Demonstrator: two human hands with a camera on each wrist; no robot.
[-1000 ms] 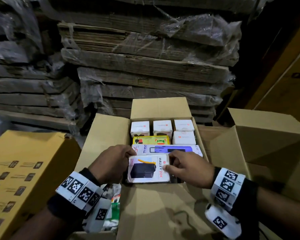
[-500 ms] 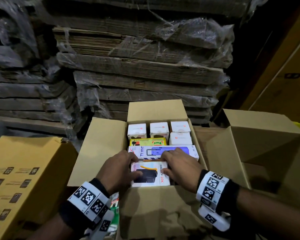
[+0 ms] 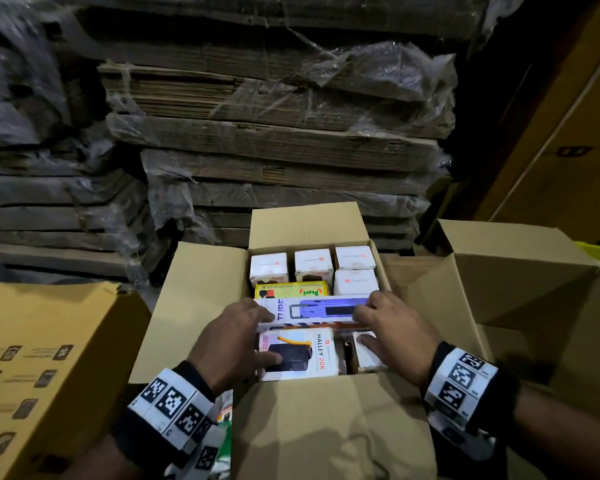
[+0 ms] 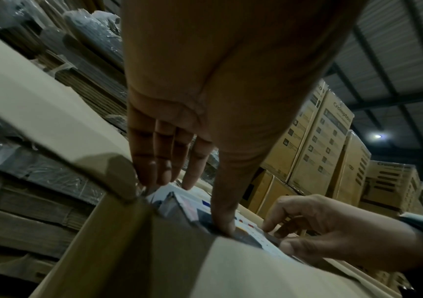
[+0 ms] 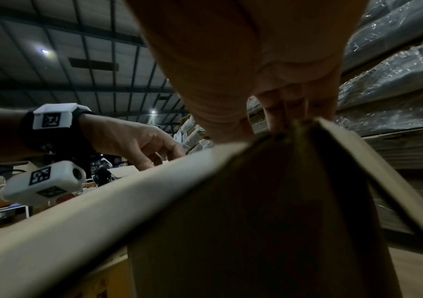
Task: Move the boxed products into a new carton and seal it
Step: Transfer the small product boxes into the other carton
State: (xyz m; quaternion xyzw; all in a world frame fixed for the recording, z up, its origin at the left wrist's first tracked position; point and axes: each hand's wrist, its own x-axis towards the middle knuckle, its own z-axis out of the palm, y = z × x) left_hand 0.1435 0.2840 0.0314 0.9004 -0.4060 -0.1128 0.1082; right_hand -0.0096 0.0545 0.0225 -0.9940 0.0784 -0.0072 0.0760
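An open brown carton (image 3: pixel 201 306) holds boxed products. Several small white boxes (image 3: pixel 312 263) line its far end, with a yellow box (image 3: pixel 291 291) in front of them. A long white-and-blue TUBE box (image 3: pixel 323 310) lies across the middle. Nearest me lies the HALLEY 20K box (image 3: pixel 302 355), with a small white box (image 3: pixel 369 358) to its right. My left hand (image 3: pixel 243 337) has straight fingers (image 4: pixel 159 161) reaching down at the TUBE box's left end, thumb on the HALLEY box. My right hand (image 3: pixel 371 325) rests bent fingers on the TUBE box's right end, thumb on the small white box.
A printed yellow-brown carton (image 3: pixel 42 358) stands close on the left. Another open carton (image 3: pixel 499 271) sits on the right. Plastic-wrapped stacks of flat cardboard (image 3: pixel 274 150) rise behind. Loose plastic packaging (image 3: pixel 222 427) lies by my left wrist. Tall stacked cartons (image 4: pixel 327 141) stand farther off.
Both hands set the HALLEY box down at the carton's near end, let go and moved forward to the ends of the TUBE box. The small white box beside it has come into view.
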